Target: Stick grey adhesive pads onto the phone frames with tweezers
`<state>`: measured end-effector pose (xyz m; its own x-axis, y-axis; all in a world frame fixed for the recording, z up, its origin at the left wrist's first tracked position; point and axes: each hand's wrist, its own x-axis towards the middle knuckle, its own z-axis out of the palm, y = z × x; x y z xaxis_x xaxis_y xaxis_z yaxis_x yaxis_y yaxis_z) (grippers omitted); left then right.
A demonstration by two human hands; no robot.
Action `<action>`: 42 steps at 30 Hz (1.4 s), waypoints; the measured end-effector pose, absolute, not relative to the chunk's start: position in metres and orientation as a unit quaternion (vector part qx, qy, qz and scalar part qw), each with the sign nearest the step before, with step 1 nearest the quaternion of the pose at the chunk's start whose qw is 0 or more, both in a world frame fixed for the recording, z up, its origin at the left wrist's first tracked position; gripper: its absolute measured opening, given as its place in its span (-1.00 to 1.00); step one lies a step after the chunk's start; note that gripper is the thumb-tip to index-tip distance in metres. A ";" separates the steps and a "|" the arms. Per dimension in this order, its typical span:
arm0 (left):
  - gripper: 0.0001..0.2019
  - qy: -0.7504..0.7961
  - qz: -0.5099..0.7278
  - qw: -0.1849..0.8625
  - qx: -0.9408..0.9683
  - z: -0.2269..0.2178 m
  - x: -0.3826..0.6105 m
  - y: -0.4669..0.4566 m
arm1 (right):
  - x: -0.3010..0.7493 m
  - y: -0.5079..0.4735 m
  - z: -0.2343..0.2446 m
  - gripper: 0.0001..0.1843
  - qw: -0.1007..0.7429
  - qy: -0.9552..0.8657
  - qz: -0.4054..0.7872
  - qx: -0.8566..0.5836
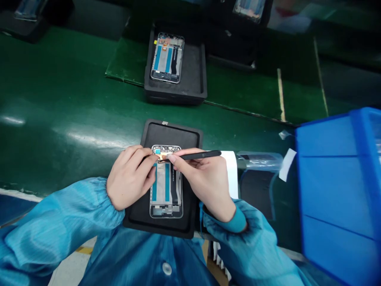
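An opened phone body (161,186) with blue strips and a black flex cable lies in a black foam tray (190,135) in front of me. My left hand (130,176) is at its upper left edge, fingers bent and closed, the fingertips touching the phone by a gold-coloured part (163,156). My right hand (205,174) grips a pair of black tweezers (202,155) like a pen. The tips point left at that gold-coloured part, and the fingers partly cover them. I cannot tell whether the tips touch it.
Another opened phone (168,58) lies in a black tray (195,85) farther back on the green table (59,99). To the right are a blue bin (333,178), a clear plastic film (262,161) over a dark sheet, and a white paper strip (287,165). More trays stand along the back.
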<state>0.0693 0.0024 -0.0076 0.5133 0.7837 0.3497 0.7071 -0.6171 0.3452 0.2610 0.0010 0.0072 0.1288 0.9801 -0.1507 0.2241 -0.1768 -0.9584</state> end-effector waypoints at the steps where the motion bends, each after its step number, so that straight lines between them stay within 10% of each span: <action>1: -0.76 0.430 0.242 0.079 0.866 -0.008 0.069 0.003 | 0.261 0.001 0.007 -0.86 0.421 -0.486 0.447 -0.622; 42: -0.73 0.375 0.169 -0.030 0.911 0.000 0.068 -0.001 | 0.263 -0.001 0.007 -0.88 0.409 -0.503 0.407 -0.643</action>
<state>0.0682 -0.0006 -0.0003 0.6611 0.6733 0.3310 0.6937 -0.7166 0.0723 0.2628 -0.0012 0.0070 0.1615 0.9804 -0.1124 0.3139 -0.1590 -0.9360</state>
